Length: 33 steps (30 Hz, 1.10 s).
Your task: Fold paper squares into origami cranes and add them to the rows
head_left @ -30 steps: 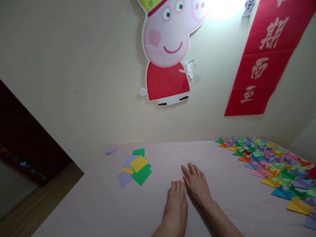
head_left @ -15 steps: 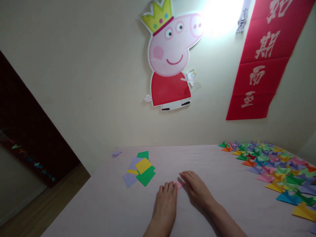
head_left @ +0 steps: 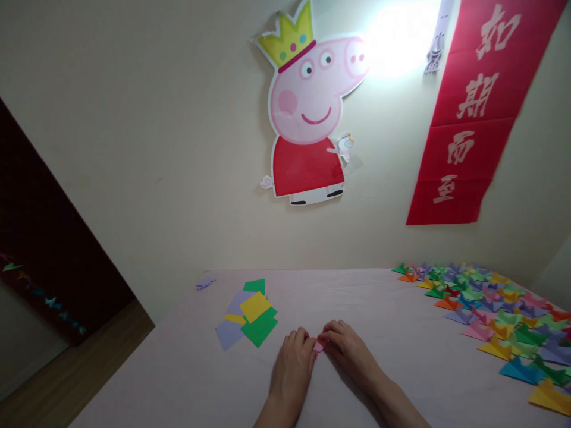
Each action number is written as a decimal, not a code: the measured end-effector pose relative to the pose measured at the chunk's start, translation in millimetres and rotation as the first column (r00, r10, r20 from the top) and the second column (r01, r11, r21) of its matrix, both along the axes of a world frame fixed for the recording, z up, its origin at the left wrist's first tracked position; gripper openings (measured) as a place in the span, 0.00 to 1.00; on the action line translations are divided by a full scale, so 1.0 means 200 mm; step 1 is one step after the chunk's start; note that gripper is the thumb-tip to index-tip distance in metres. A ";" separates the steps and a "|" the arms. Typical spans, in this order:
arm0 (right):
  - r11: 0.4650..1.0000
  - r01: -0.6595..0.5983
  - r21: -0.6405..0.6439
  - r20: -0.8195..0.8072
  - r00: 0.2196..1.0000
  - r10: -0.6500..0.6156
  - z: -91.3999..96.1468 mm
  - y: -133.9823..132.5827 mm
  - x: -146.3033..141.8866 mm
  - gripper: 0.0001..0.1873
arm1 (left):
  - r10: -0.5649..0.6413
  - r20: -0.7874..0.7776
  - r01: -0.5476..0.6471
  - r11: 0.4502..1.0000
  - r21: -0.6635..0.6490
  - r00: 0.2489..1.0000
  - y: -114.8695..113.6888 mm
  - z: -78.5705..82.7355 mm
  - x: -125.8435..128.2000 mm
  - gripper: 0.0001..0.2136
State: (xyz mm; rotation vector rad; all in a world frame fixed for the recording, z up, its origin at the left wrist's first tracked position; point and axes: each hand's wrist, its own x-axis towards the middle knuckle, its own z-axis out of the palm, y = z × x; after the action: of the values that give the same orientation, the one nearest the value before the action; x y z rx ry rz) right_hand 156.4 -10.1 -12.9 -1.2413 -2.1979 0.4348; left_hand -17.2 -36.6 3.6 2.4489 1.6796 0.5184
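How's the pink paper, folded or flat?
Folded, it seems: the paper shows lighter and darker faces between left hand and right hand.

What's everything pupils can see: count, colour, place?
table: one, pale pink, foreground
wall: one, pale, behind table
pig cutout: one, multicoloured, on wall
banner: one, red, wall's right
ornament: one, purple, beside banner
glare: one, white, beside ornament
panel: one, dark, far left
small shapes: several, multicoloured, near panel
floor: one, brown, lower left
loose sheets: several; purple, green, yellow; table's left
folded papers: many, multicoloured, table's right
purple item: apparently one, purple, table's back left
pink paper: one, pink, on table, centre
left hand, right hand: one each, at pink paper
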 end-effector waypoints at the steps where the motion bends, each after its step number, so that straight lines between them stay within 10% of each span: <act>1: 1.000 0.004 0.007 0.006 1.000 -0.004 0.00 0.01 0.00 0.13 | -0.005 0.017 0.005 1.000 0.003 1.000 0.01 0.00 -0.01 0.09; 14: 0.979 0.072 -0.189 -0.495 0.854 -0.158 -0.03 0.03 0.02 0.11 | 0.149 0.608 0.021 0.964 -0.264 0.780 0.05 0.04 0.09 0.12; 20: 0.974 0.205 -0.095 -0.294 0.929 -0.224 -0.04 0.04 0.02 0.08 | 0.070 0.347 -0.022 0.990 -0.139 0.935 0.04 0.00 0.09 0.10; 33: 0.992 -0.064 -0.105 -0.236 0.971 0.038 0.08 -0.05 0.01 0.08 | -0.123 0.048 0.123 0.992 0.017 0.991 0.06 0.02 -0.01 0.12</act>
State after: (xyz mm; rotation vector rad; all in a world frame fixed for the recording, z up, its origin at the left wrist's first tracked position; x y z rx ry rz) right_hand 158.5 -19.8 2.4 -1.1293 -2.0312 0.6979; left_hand -20.2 -24.8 7.6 2.5079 1.5003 0.5706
